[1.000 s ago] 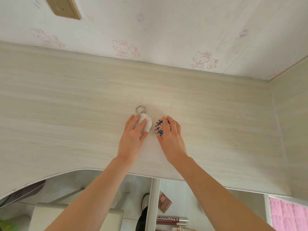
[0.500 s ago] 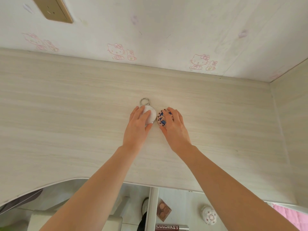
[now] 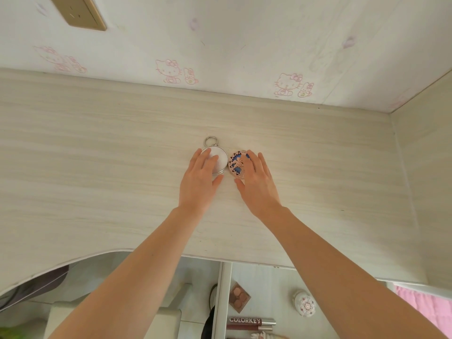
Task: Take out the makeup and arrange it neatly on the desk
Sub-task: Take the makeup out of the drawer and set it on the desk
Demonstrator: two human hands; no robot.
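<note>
Tabletop [image 3: 97, 167]: pale wood grain, back edge against a wall with pink cat stickers [image 3: 171, 70] and a brass-coloured socket [image 3: 78, 13] at upper left.

Two round compacts lie flat side by side at mid-width, nearer the back edge than the front, rims just beside each other; contact cannot be told.
- White compact [image 3: 219, 159]: silver rim, metal ring [image 3: 210, 142] pointing to the back edge.
- Pink compact [image 3: 236, 165]: blue butterfly pattern, to the right of the white one.

Left hand [image 3: 199, 182]: fingers straight and close together, resting on the white compact's lid; thumb out toward the right, below the rim.
Right hand [image 3: 256, 184]: fingers straight, slightly spread, resting on the pink compact's right half; thumb out toward the left, below it. Neither hand pinches anything.

Below the front edge, an open drawer [image 3: 269, 285] holds an eyeshadow palette [image 3: 239, 297], a flowered white jar [image 3: 304, 305] and a COLORKEY tube [image 3: 249, 321].
</note>
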